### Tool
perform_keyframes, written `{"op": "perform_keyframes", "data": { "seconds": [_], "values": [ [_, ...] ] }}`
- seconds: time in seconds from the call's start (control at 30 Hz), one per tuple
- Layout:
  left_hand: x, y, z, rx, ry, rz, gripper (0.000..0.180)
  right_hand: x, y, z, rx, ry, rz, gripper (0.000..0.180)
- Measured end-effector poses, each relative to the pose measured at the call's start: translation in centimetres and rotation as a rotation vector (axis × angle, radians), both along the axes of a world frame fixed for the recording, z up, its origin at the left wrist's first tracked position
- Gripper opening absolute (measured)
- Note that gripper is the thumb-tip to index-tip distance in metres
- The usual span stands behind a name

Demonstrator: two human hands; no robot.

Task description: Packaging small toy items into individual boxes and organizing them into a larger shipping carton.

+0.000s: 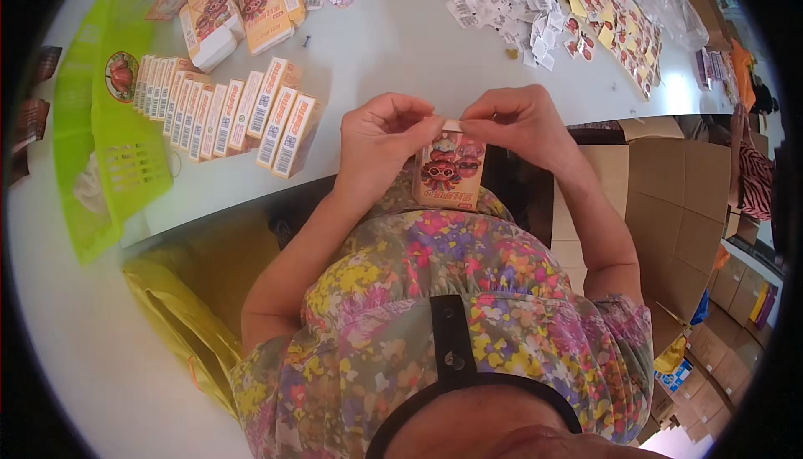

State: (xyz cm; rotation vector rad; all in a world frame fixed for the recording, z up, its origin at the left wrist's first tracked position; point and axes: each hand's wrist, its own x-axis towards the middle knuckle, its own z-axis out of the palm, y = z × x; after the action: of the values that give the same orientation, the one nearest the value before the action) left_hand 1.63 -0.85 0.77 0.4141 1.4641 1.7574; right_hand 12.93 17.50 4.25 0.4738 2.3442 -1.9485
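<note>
Pinching the pale top flap (452, 125) from both sides, left hand (381, 137) and right hand (520, 124) hold the orange box (452, 176) near the table (376, 49). Light, even pressure should keep its edge crisp.

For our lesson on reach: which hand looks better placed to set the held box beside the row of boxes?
Probably the left hand: the row of boxes is on its side, while the right hand is farther off. Both have fingers at the top of the held box.
</note>
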Motion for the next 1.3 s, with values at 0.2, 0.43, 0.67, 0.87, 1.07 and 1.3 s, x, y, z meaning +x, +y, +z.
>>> {"op": "perform_keyframes", "data": {
  "seconds": [0.2, 0.43, 0.67, 0.87, 1.07, 1.3],
  "values": [
    [-0.3, -0.6, 0.7, -0.038, 0.005, -0.073, 0.007, -0.2, 0.8, 0.8, -0.005, -0.055, 0.082, 0.007],
    [-0.3, -1.3, -0.1, 0.106, 0.448, -0.224, 0.008, 2.7, -1.5, -0.1, 0.120, 0.166, 0.091, 0.013],
    [-0.8, -0.3, -1.7, 0.204, -0.047, -0.199, 0.054, 0.8, 0.6, -2.7, -0.151, 0.006, -0.450, 0.013],
    [-1.1, 1.5, -1.4, 0.481, -0.205, -0.023, 0.091, -5.3, -0.9, -2.0, -0.467, -0.118, -0.076, 0.019],
    [-1.8, 0.8, -3.2, 0.208, 0.244, 0.105, 0.080, -17.7, 4.0, 1.2, 0.370, 0.225, -0.043, 0.012],
    [-3.2, -0.5, -3.7, 0.088, 0.601, -0.216, 0.077, -40.0, 3.8, 6.0, 1.100, 0.899, 0.142, 0.020]
  ]
}}
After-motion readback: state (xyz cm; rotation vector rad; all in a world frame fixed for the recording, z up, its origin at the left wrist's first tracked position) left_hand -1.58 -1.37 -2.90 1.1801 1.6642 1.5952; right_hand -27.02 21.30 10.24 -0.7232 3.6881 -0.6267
